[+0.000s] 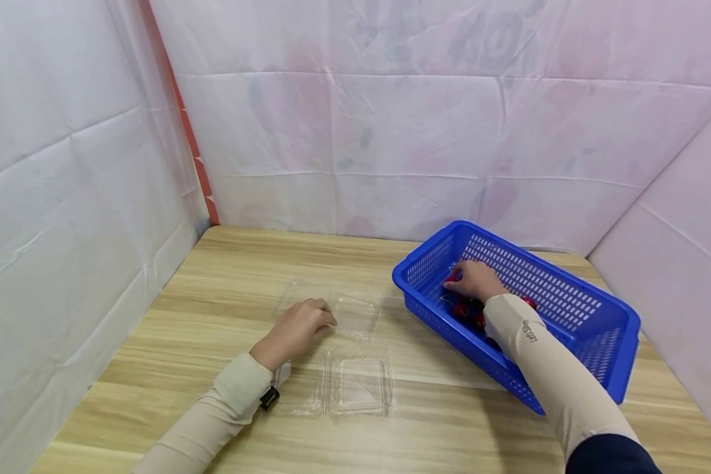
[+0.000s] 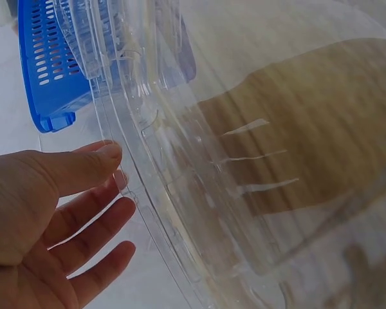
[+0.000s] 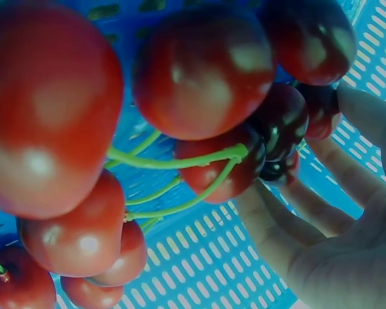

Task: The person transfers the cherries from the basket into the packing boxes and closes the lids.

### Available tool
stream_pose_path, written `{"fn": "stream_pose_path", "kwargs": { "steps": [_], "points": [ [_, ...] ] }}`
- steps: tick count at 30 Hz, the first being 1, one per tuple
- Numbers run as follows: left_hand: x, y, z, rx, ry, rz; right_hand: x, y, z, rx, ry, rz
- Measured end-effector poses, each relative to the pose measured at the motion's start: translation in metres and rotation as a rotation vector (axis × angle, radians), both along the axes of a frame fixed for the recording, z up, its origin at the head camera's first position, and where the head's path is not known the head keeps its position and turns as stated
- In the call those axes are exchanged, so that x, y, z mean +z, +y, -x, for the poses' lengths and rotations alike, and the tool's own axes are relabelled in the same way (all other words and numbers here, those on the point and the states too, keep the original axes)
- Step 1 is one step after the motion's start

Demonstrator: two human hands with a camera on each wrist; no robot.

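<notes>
My left hand (image 1: 296, 331) is over the clear plastic clamshell boxes. Its thumb and index finger pinch the thin rim of one clamshell box (image 2: 174, 174), while the other fingers spread below. In the head view, one see-through box (image 1: 357, 315) lies opened out by the fingertips, and another box (image 1: 361, 382) lies nearer, partly behind the left wrist. Inside the blue basket (image 1: 569, 289), my right hand (image 1: 476, 282) reaches down among red cherries (image 1: 462, 311). In the right wrist view, its thumb and fingers close around a dark red cherry (image 3: 323, 111) beyond larger ones with green stems.
The slotted basket stands at an angle on the right of the wood-grain table (image 1: 213, 289). White sheeting (image 1: 391, 131) hangs behind the table and along both sides. One more cherry (image 1: 529, 302) shows beside the right sleeve.
</notes>
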State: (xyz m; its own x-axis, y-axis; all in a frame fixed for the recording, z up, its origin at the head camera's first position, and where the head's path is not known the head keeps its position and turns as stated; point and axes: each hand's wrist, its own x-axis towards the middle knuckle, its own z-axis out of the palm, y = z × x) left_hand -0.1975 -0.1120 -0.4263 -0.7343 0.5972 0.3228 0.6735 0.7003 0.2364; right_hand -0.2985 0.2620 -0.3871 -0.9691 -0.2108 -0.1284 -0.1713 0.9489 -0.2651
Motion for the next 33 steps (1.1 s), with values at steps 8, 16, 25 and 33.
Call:
{"fn": "stream_pose_path", "kwargs": {
  "steps": [8, 16, 25, 33],
  "points": [
    [0.000, 0.000, -0.001, 0.004, -0.026, -0.040, -0.001, 0.001, 0.002, 0.034, 0.022, 0.007],
    [0.001, -0.001, -0.001, 0.005, -0.027, -0.066, 0.002, 0.003, 0.001, 0.038, 0.012, 0.014],
    [0.011, -0.006, -0.003, 0.083, -0.058, -0.004, 0.003, 0.004, -0.002, 0.049, -0.005, -0.007],
    [0.011, -0.015, 0.001, 0.148, -0.105, 0.045, 0.004, 0.009, -0.002, 0.070, 0.029, 0.043]
  ]
}}
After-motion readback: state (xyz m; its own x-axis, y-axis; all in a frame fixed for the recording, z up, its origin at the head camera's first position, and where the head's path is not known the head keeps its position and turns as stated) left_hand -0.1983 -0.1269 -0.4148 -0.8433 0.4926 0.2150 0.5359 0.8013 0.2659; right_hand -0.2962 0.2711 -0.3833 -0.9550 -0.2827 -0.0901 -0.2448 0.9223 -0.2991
